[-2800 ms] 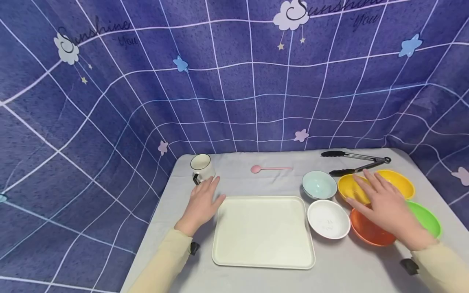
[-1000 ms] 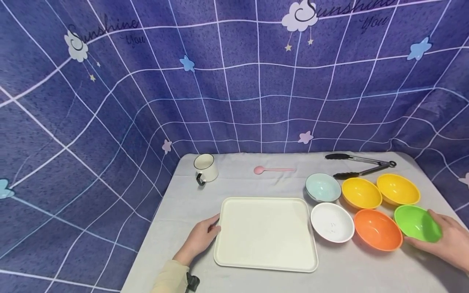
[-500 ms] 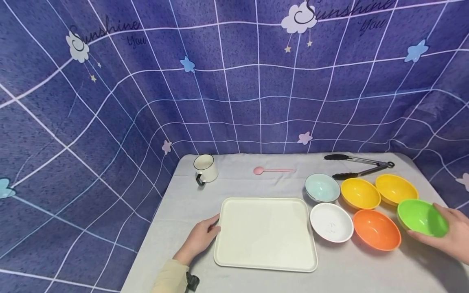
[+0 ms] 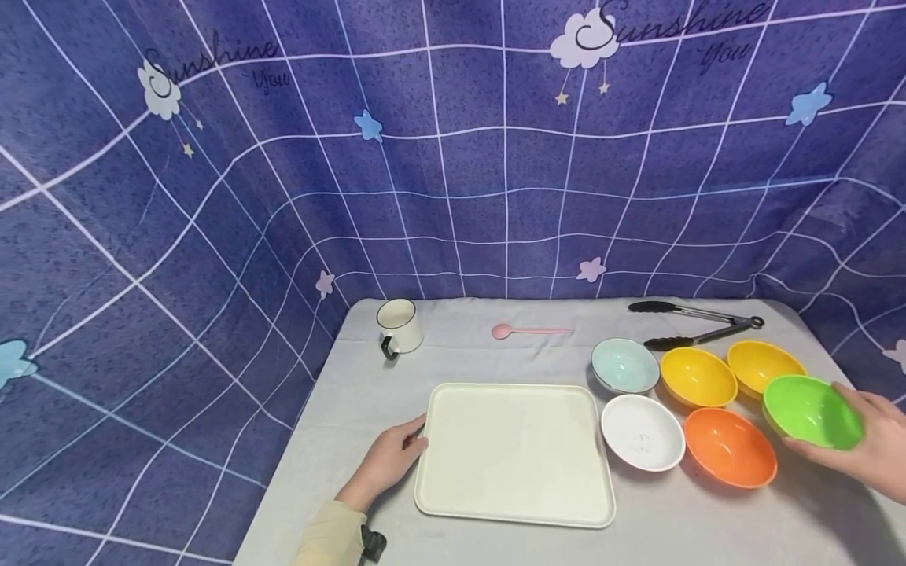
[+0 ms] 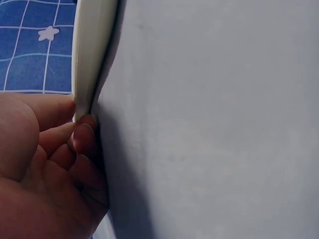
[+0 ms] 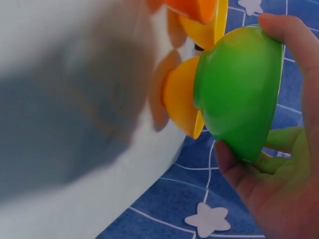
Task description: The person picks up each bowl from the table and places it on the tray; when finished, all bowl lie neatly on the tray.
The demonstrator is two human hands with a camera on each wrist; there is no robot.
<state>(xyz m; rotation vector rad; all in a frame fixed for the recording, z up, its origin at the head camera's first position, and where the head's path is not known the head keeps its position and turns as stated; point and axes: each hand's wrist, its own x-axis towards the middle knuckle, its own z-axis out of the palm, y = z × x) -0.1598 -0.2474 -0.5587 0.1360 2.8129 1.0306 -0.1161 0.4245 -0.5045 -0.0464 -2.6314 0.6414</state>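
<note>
Head view — the right hand [image 4: 874, 444] grips the green bowl [image 4: 800, 409] between thumb and fingers, tilted and clear of the table [image 4: 495, 542], to the right of the orange bowl [image 4: 731, 448]. Over on the left, the left hand [image 4: 382, 465] pinches the left edge of the cream tray [image 4: 517, 456] — flat on the cloth. Black tongs [image 4: 668, 343] lie at far right, a mug [image 4: 401, 326] at far left.
</note>
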